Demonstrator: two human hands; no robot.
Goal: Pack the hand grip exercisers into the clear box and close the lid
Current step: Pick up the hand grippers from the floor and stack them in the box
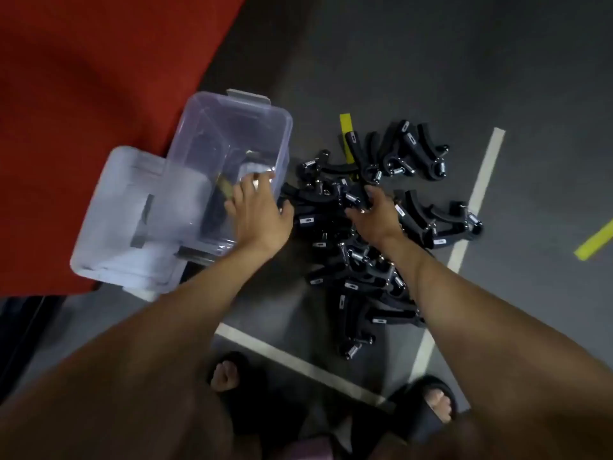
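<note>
**Q:** Where are your hands right now?

**A:** My left hand (257, 215) is at the near right corner of the clear box (229, 167), with its fingers (247, 180) spread loosely over the rim. I can't tell whether they press on the wall or only hover. My right hand (373, 215) is down on the pile of hand grip exercisers (351, 260), fingers curled into the top of the heap. Blur hides whether they are clamped on one yet.

**Q:** And where does everything lie?

**A:** The box stands open on the floor (431, 61), against a red mat (83, 111). Its lid (126, 220) lies flat just beside it on the left, partly on the mat. The exercisers are heaped on the floor just right of the box, with a few scattered farther right by a white line (477, 194). Something dark already sits in the box bottom, though I can't make it out.

**Q:** What does the next move turn on?

**A:** The box lies to the left of my right hand, close by. I judge a short carry leftward over the rim does it, my left hand steadying the box. The heap runs lengthwise toward my feet, so the right hand is nearer throughout.
</note>
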